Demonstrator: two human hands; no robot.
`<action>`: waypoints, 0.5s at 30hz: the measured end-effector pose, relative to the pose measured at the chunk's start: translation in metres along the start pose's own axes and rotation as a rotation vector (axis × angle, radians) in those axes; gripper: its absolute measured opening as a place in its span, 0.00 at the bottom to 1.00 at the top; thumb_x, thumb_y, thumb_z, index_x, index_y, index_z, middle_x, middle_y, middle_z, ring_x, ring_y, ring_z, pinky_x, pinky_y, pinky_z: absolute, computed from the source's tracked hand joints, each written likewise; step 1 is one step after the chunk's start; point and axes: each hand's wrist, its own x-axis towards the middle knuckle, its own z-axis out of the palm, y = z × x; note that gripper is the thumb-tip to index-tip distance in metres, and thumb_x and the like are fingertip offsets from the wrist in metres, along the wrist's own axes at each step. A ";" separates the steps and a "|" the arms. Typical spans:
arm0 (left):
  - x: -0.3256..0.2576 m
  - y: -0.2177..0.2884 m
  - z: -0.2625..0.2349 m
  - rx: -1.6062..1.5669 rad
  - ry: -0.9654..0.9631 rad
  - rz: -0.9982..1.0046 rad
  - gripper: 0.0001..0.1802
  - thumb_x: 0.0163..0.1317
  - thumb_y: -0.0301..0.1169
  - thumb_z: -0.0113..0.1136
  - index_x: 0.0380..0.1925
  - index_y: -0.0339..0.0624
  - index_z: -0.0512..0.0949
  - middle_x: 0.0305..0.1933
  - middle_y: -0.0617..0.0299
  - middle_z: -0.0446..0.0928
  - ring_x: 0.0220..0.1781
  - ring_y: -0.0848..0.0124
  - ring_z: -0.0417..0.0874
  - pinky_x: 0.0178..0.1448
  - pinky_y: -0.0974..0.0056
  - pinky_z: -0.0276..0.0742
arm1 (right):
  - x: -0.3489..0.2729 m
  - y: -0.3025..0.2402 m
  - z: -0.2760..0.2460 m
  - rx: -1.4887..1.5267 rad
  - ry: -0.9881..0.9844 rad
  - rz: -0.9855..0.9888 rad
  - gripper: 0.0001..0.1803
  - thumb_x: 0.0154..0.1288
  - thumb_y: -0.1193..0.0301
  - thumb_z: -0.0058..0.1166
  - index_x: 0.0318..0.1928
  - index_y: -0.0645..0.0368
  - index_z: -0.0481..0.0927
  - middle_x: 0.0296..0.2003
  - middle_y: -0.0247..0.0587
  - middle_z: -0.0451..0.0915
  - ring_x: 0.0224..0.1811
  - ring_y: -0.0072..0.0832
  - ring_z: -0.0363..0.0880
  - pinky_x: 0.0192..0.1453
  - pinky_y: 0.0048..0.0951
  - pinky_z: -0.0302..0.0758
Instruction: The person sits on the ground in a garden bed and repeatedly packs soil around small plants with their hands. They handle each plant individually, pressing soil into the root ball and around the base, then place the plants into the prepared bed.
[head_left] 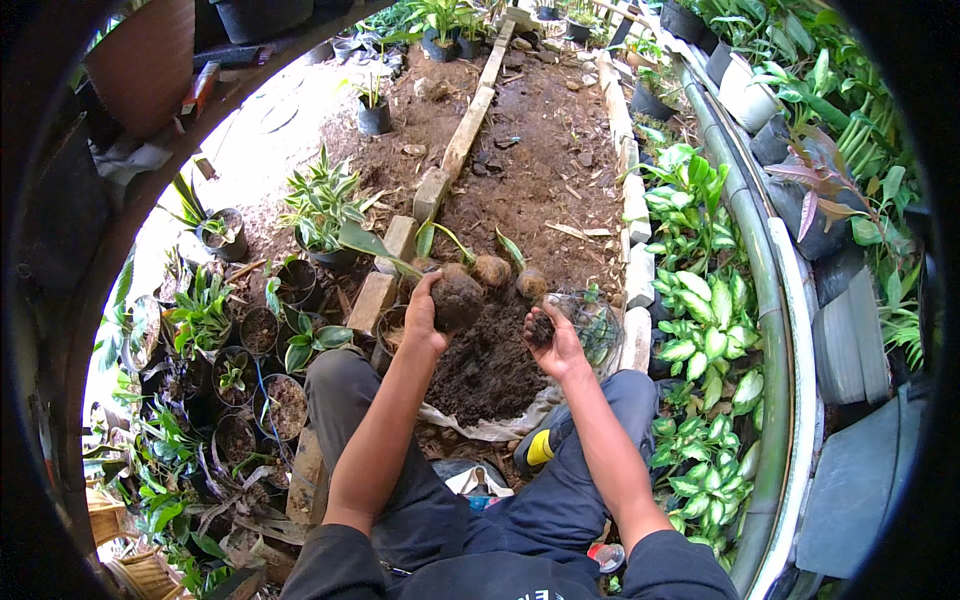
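left hand is cupping the round root ball mid-frame, right hand clenched on a clump of soil over the soil pile. i'd press it on evenly, keep the ball steady.

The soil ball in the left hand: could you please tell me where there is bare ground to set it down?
Bare earth lies open beyond the soil pile, between the wooden plank and the pale block edging. The left hand holds the soil ball; left of it, black pots crowd the ground.
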 end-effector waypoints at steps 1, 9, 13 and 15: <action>0.001 -0.003 0.002 0.039 -0.017 0.014 0.22 0.60 0.47 0.63 0.48 0.47 0.81 0.45 0.59 0.85 0.42 0.62 0.88 0.49 0.53 0.85 | -0.007 -0.003 -0.003 0.019 -0.047 0.041 0.11 0.71 0.62 0.57 0.41 0.57 0.80 0.31 0.37 0.82 0.34 0.28 0.83 0.38 0.30 0.85; -0.013 -0.024 0.017 0.250 -0.127 0.019 0.28 0.68 0.58 0.54 0.42 0.41 0.81 0.36 0.59 0.86 0.36 0.66 0.88 0.44 0.58 0.86 | -0.003 0.014 -0.006 0.294 0.004 -0.068 0.14 0.72 0.61 0.55 0.39 0.60 0.82 0.37 0.43 0.84 0.44 0.37 0.84 0.55 0.42 0.85; -0.019 -0.025 0.019 0.244 -0.203 0.001 0.40 0.67 0.69 0.44 0.47 0.40 0.79 0.39 0.56 0.85 0.39 0.65 0.88 0.46 0.59 0.86 | 0.001 0.011 -0.005 0.431 -0.086 -0.035 0.15 0.73 0.60 0.52 0.39 0.60 0.80 0.42 0.46 0.83 0.51 0.42 0.82 0.63 0.49 0.79; -0.019 -0.026 0.019 0.276 -0.204 0.040 0.41 0.67 0.70 0.43 0.46 0.39 0.79 0.39 0.55 0.85 0.39 0.65 0.88 0.46 0.58 0.86 | 0.003 0.009 -0.008 0.473 -0.024 -0.049 0.15 0.74 0.60 0.48 0.40 0.59 0.79 0.46 0.46 0.83 0.54 0.44 0.81 0.65 0.52 0.76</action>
